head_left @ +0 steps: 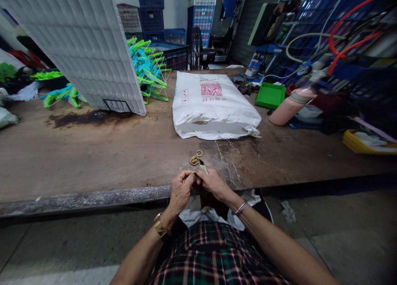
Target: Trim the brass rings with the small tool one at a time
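My left hand [180, 190] and my right hand [212, 182] meet at the near edge of a worn brown workbench [93, 153]. The left fingers pinch a small brass ring [186, 179]. The right fingers hold a small pale part with a dark tip [203, 167] that points up and away. Just beyond the hands, a little pile of brass rings [195, 158] lies on the bench. Both wrists carry bracelets.
A full white sack [214, 105] lies flat behind the rings. A large white ribbed panel [83, 45] leans at the back left, with green and teal plastic parts [149, 68] beside it. A green tray [270, 96], a pink cylinder [287, 107] and hoses sit right.
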`<state>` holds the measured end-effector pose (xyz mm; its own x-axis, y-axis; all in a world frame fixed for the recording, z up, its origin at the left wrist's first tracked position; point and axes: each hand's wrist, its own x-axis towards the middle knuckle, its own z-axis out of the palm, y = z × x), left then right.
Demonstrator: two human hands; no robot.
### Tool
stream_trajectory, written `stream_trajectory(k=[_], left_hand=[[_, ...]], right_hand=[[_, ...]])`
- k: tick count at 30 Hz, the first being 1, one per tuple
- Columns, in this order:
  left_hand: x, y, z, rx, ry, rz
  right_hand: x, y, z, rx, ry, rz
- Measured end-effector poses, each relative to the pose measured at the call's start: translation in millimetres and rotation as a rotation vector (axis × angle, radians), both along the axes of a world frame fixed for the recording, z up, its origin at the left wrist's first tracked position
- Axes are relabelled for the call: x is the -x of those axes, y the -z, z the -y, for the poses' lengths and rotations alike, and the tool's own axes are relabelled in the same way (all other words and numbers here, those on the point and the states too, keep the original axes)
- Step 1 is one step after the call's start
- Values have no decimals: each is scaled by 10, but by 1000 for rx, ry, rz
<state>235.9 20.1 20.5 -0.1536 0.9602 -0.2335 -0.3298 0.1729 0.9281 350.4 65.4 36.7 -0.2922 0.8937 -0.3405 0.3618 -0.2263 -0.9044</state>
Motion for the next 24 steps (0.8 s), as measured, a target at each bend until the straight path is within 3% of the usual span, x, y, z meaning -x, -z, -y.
stream_trajectory(k=[8,13,17,24], left_hand=[[24,57,23,103,152,186],[24,55,25,75,140,215],[24,24,33,51,135,247],[36,65,11,15,126,229]], right_hand=[[-5,-63,-59,-286,-97,152],[-36,-78,-72,-310,-139,149],[-109,-37,-71,-432,-143,380],[-172,10,43,-653,-352,630]])
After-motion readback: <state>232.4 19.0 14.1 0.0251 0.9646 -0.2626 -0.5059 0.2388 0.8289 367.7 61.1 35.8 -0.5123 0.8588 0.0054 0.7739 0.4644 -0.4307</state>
